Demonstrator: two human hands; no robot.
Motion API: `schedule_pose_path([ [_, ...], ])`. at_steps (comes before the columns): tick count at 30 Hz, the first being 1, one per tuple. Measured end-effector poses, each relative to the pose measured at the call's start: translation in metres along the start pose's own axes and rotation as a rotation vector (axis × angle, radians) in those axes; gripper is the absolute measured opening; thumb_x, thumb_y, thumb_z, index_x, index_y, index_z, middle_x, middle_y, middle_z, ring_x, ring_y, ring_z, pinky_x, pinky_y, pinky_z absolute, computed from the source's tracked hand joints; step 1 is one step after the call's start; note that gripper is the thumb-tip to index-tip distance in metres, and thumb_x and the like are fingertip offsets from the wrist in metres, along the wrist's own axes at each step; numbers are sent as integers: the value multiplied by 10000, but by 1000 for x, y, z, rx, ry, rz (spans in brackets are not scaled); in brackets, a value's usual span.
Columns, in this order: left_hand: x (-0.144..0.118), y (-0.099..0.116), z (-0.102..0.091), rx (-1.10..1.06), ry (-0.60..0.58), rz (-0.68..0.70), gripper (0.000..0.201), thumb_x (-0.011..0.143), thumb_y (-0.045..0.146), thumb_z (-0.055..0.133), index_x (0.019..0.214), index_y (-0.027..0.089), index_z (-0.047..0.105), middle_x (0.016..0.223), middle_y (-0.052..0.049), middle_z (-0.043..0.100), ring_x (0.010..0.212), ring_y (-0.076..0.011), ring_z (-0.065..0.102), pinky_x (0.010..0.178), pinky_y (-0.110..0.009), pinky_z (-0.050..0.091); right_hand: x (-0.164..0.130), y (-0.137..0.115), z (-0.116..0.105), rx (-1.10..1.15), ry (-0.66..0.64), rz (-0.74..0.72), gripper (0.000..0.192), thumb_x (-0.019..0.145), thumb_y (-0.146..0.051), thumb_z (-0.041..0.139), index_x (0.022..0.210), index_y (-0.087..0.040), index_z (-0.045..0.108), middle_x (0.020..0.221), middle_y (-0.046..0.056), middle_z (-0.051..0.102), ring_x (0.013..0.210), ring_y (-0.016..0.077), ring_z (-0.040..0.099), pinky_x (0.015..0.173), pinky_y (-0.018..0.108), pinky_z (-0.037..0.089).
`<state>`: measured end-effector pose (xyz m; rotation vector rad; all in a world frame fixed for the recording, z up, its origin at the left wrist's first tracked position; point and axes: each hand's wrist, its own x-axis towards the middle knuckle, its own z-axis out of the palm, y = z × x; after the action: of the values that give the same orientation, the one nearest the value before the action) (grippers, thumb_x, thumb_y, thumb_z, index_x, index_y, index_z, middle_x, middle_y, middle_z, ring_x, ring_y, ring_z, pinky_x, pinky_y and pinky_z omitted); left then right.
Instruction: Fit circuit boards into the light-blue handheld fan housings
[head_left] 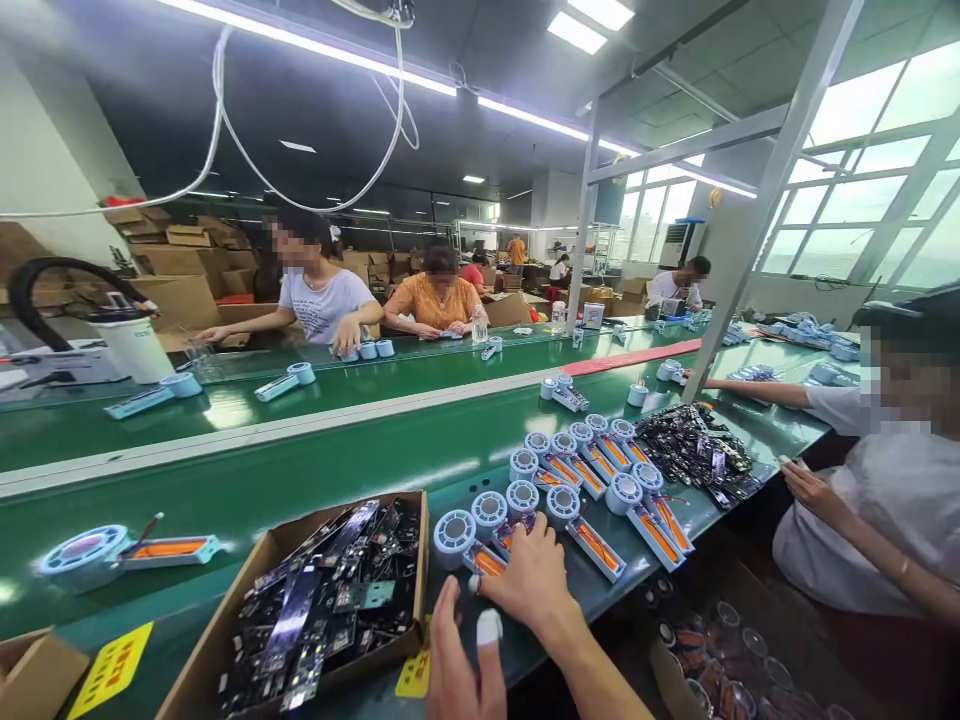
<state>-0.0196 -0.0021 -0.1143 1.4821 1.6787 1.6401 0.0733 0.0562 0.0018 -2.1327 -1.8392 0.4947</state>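
My right hand [536, 580] reaches over light blue round-headed housings, its fingers spread and curved above their handles. Its thumb, in a white finger cover, is by the handle of the nearest housing [454, 536]. Whether the fingertips press on a handle is partly hidden. Nearer to me, my left hand [465, 665] is raised, holding nothing, fingers and white-covered thumb apart. It is beside a cardboard box [422, 560] heaped with black circuit boards [352, 590]. More housings [596, 548] with orange-lined handles and thin wires lie in rows beyond my right hand.
On the green conveyor belt [300, 460] lies another housing [86, 556] at left. A pile of black boards [697, 450] is at right, near a seated co-worker [885, 500]. A metal post [772, 200] rises from the bench. Other people sit across the line.
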Motion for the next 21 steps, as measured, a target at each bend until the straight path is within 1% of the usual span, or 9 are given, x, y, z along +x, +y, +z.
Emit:
schedule_pose_path([
  [2,13,11,7,24,-77,-132,587,978,474,362,1450,131,430,1477,-205,521,1375,-317,509,1122,-493,446,8,-5,3,-11,29,14,764,707,-467,784,1312,-46,584,1508,342,368,1315,474,487,1036,565,418],
  [4,29,18,12,23,-102,-171,606,977,466,327,1450,102,437,1505,-211,493,1421,-316,456,1167,-496,393,9,-5,1,13,36,-17,751,751,-449,770,1346,-48,551,1562,336,295,1398,461,406,1069,555,397],
  [8,57,21,15,32,-105,-124,560,964,408,310,1404,117,498,1492,-184,519,1422,-283,457,1194,-461,357,-11,12,1,33,101,-157,627,823,-375,728,1366,-113,554,1610,249,279,1493,422,262,1157,554,313],
  [10,65,18,14,44,-95,-120,537,960,398,304,1368,133,532,1443,-176,567,1380,-276,506,1173,-454,388,-22,26,6,43,95,-238,724,813,-331,743,1468,-174,476,1620,204,293,1506,407,242,1187,567,274],
  [13,69,18,13,77,-93,-90,509,945,409,345,1329,150,558,1385,-164,609,1327,-284,550,1151,-473,412,-28,45,12,79,6,-387,915,796,-293,769,1579,-203,304,1632,198,270,1518,385,221,1194,577,279],
  [15,66,21,10,112,-109,-54,533,927,438,382,1330,133,550,1391,-178,591,1339,-310,529,1165,-506,387,-29,56,13,111,15,-467,931,812,-305,768,1590,-197,269,1632,202,266,1525,376,201,1197,604,253],
  [18,48,28,1,183,-143,-5,618,916,501,379,1367,97,501,1441,-219,516,1408,-365,432,1189,-575,320,-45,78,16,223,129,-597,705,882,-356,703,1507,-197,420,1592,175,372,1505,337,276,1207,573,249],
  [19,40,29,-3,211,-155,18,639,917,519,381,1387,97,479,1474,-224,473,1441,-379,378,1199,-593,290,-55,88,20,279,163,-648,578,906,-362,668,1435,-198,505,1550,158,444,1473,307,350,1204,519,286],
  [21,24,30,-12,323,-106,153,691,916,563,411,1406,79,462,1482,-248,442,1453,-419,341,1193,-630,275,-79,110,37,393,183,-743,362,928,-364,613,1259,-219,628,1406,110,605,1342,238,527,1153,390,387],
])
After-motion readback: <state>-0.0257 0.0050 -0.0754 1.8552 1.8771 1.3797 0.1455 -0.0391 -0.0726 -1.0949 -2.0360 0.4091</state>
